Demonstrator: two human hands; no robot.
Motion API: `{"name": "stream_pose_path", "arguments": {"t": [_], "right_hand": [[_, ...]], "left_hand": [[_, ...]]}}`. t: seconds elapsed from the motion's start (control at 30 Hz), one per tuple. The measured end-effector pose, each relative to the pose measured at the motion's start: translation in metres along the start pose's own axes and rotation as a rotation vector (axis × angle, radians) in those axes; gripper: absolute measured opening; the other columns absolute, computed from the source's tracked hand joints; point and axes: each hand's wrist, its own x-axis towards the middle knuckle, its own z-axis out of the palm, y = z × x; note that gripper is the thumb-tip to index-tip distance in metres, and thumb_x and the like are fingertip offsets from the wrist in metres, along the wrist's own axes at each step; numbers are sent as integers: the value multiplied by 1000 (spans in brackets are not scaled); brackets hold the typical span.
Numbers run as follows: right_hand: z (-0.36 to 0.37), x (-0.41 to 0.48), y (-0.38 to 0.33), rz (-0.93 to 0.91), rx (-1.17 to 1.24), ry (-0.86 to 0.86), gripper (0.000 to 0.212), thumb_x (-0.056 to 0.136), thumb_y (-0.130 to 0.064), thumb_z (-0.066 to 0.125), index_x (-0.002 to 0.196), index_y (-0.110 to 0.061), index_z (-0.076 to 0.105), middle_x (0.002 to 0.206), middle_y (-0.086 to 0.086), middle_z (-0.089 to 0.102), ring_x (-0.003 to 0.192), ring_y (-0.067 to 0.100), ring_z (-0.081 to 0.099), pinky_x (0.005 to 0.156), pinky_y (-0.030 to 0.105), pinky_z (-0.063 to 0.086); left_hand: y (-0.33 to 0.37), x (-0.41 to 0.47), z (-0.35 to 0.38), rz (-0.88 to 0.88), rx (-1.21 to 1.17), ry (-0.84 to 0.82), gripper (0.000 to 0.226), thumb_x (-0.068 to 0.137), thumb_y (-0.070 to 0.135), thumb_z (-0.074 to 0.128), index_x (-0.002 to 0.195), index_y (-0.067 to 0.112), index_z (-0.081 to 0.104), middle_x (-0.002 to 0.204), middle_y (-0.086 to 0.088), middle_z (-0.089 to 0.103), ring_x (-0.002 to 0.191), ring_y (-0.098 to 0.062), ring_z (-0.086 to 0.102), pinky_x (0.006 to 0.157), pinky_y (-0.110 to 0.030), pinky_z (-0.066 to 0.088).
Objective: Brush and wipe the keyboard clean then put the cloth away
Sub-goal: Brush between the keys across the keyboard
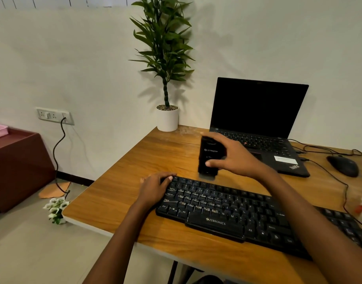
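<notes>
Wooden counter (118, 197) against a white wall (83, 58): our right hand (235, 158) grips a black container (209, 156) just beyond the keyboard (237, 214), whose far-left corner our left hand (155, 187) clasps; a laptop (258, 111) stands open behind the right hand.

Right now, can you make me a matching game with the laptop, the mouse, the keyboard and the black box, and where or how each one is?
Things:
1 laptop
2 mouse
3 keyboard
4 black box

Place or state:
A gripped by the right hand
B open, screen dark
C left hand on its end
D right of the laptop

Pairs: 1-B; 2-D; 3-C; 4-A
</notes>
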Motion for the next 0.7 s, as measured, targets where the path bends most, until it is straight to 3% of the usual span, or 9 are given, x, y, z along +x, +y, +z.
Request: {"name": "stream_pose_path", "arguments": {"t": [0.13,0.2,0.27,0.37,0.5,0.63,0.7], "right_hand": [[39,20,-20,-50,172,35,72,76,-10,72,136,-30,39,118,-11,46,107,11,49,88,26,47],[56,26,-20,-75,175,-32,74,75,-10,73,138,-29,39,126,-10,47,112,11,47,93,27,45],[68,29,-15,-87,154,-101,76,75,-11,74,139,-30,37,136,-6,46,114,10,46,93,24,43],[75,32,-8,-80,84,-108,76,77,-13,73,140,-31,34,139,-2,46,112,15,52,86,21,44],[75,36,-9,-142,-193,-5,76,81,-18,68,142,-36,27,133,2,52,96,16,53,75,30,49],[79,28,-9,-106,95,21,76,78,-14,72,141,-31,34,138,-3,47,105,13,54,79,19,50],[83,25,-5,-100,40,3,76,79,-17,71,141,-32,32,135,0,50,101,14,58,79,25,53]], "left_hand": [[-1,-1,1,6,4,5,26,99,26,44,114,30,65,121,5,64,117,-18,51,99,-34,18],[-6,2,3,8,-43,-6,23,98,20,46,98,33,64,109,1,68,107,-22,57,105,-44,27],[-10,3,5,-7,-97,-3,23,96,19,49,87,36,63,103,0,70,99,-23,61,99,-52,36],[-14,5,6,4,-123,-10,20,91,31,49,92,37,68,98,3,72,93,-20,65,92,-54,43],[-15,5,6,14,-121,-4,22,95,27,51,95,38,70,96,5,73,95,-21,64,94,-54,41],[-16,6,8,-13,-124,1,23,95,26,50,83,37,67,97,4,72,95,-20,63,100,-40,32],[-17,7,8,-16,-143,2,20,92,34,48,86,36,67,96,5,72,95,-22,64,98,-47,36]]}}
